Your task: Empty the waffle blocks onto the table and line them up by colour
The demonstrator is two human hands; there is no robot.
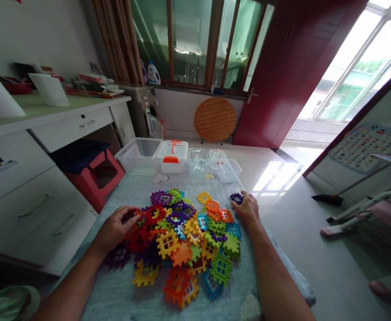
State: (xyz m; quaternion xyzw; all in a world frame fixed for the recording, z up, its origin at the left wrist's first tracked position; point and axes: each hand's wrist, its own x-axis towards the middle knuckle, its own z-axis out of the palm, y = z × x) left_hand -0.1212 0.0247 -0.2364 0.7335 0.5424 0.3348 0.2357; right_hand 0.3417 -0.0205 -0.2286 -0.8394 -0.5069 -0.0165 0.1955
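Note:
A heap of colourful plastic interlocking blocks (pixel 182 252), square with notched edges and many with window-like openings, spreads over the cloth-covered table (pixel 115 294). At the heap's left edge is my left hand (pixel 120 225), its thumb and fingers apart beside the red blocks (pixel 139 238); its fingertips are partly hidden. My right hand (pixel 248 207) is at the table's right side, fingers bent onto a dark purple block (pixel 236 198) that lies apart from the heap. Orange blocks (pixel 213 206) and a yellow block (pixel 204 197) lie just left of it.
Along the table's far end stand an open clear bin (pixel 138 154), a lidded box with orange latches (pixel 174 166) and smaller clear containers (pixel 198 157). A red stool (pixel 97 180) is at the left by white drawers (pixel 38 196). A pink chair (pixel 388 216) stands at the right.

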